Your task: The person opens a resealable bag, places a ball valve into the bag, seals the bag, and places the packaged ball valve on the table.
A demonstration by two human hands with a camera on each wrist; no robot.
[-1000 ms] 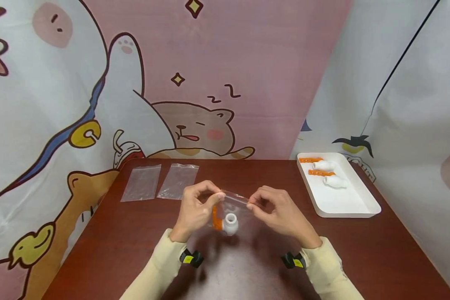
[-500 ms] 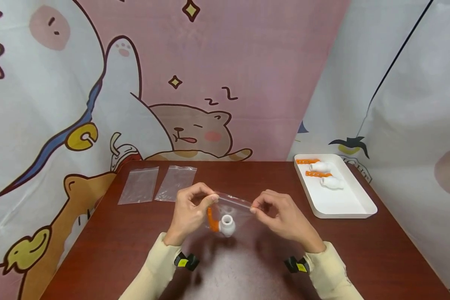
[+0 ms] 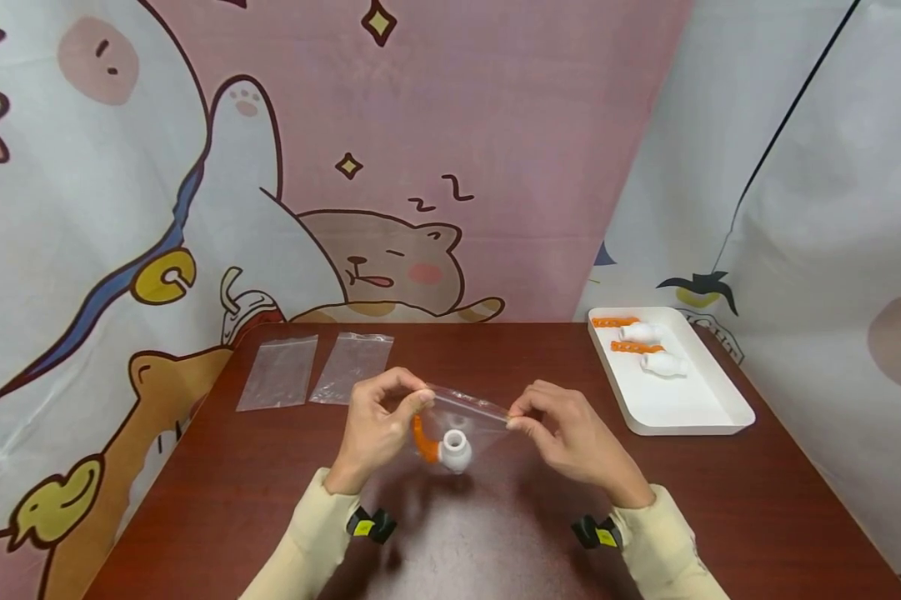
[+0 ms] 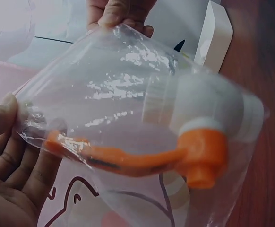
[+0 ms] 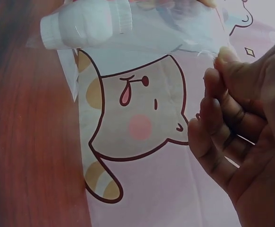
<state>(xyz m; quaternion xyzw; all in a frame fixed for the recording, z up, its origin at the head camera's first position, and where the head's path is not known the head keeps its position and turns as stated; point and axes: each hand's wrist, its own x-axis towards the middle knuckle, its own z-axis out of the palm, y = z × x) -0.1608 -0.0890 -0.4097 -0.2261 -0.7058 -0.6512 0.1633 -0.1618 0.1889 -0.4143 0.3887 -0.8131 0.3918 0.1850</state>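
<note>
A clear zip bag [image 3: 480, 425] hangs above the table between the two hands, its zip edge at the top. Inside it lies a white plastic ball valve [image 3: 456, 452] with an orange lever handle [image 4: 133, 161], low in the bag and toward its left side. My left hand [image 3: 378, 421] pinches the left end of the zip edge between thumb and finger. At the other end, my right hand [image 3: 570, 429] pinches the same edge, with its remaining fingers loosely curled in the right wrist view. The edge is stretched taut.
Two flat clear zip bags [image 3: 279, 372] lie at the back left of the brown table [image 3: 195, 500]. A white tray [image 3: 690, 421] at the right holds two more white valves [image 3: 663, 364] with orange handles [image 3: 636, 347]. A printed cloth [image 3: 525, 167] hangs behind the table.
The hands have drawn slightly apart, pulling the bag's zip edge tighter. Inside the bag, the valve's orange handle has tilted a little to the left. The head view has shifted slightly.
</note>
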